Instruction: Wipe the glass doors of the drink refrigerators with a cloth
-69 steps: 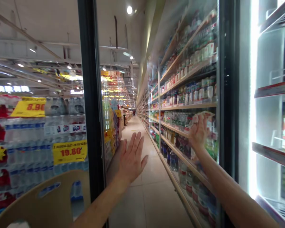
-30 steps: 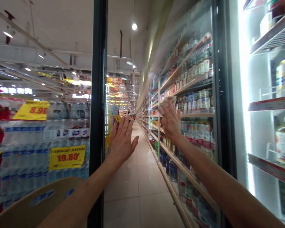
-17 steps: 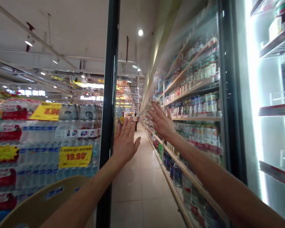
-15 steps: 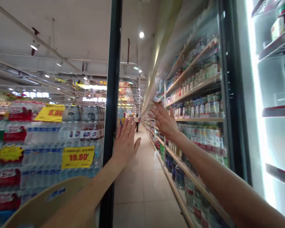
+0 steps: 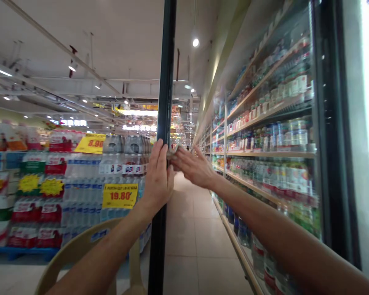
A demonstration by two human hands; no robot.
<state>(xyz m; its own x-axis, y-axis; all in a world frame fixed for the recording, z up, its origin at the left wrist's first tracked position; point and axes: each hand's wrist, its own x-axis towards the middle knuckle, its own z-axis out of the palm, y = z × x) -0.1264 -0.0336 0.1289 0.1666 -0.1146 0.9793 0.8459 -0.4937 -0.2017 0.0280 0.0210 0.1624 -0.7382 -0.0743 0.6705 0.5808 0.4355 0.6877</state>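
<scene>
A glass door with a black frame [image 5: 167, 73] stands open in front of me. My left hand [image 5: 158, 176] lies against that frame, its fingers stretched upward and flat. Just right of the frame is my right hand [image 5: 197, 169], fingers extended and pointing left. A small greyish, crumpled piece that looks like cloth [image 5: 174, 150] is under its fingertips, against the door's glass edge; part of it is hidden by the fingers. Below my left forearm hangs a beige plastic basket [image 5: 57, 262], partly covered by the arm.
Drink shelves [image 5: 270, 153] run along the right behind glass. Stacked bottle packs [image 5: 81, 188] with yellow price signs [image 5: 119, 196] stand at the left. A tiled aisle [image 5: 184, 241] leads away ahead. Another black upright frame [image 5: 333, 123] and a bright lit strip are at the right edge.
My right hand has moved left with the greyish cloth, up to the black frame. My left hand now rests across the frame. The view has turned right-to-left, shifting the scene rightward.
</scene>
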